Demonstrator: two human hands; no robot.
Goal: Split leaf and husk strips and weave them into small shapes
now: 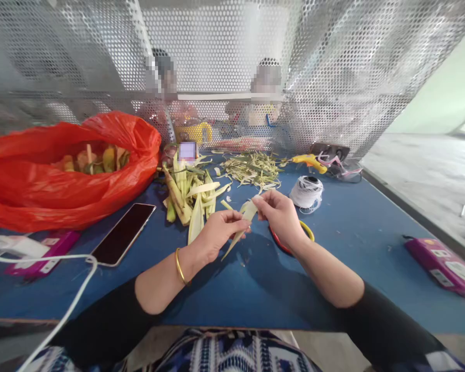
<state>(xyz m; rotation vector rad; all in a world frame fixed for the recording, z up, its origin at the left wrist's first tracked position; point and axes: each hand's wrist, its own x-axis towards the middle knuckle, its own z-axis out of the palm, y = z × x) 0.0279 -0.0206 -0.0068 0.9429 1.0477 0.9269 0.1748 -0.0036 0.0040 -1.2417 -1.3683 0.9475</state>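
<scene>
A pale green strip of corn husk (249, 211) is stretched between my two hands above the blue table. My left hand (222, 231), with a gold bangle at the wrist, pinches its lower part, and the pointed tail hangs below the fingers. My right hand (277, 213) pinches the upper end. Under my right wrist lie scissors with red and yellow handles (307, 231), mostly hidden by the arm. To the left of my hands sits a pile of corn husks (184, 196). A heap of narrow husk strips (251, 169) lies beyond them.
At the left stands a red plastic bag (73, 196) with husked pieces inside. Near it lie a phone (124, 233), a white cable (81, 289) and a purple box (56, 253). A white string spool (307, 194), yellow glue gun (310, 163) and purple device (444, 266) are rightward. A perforated metal screen (217, 41) closes the back.
</scene>
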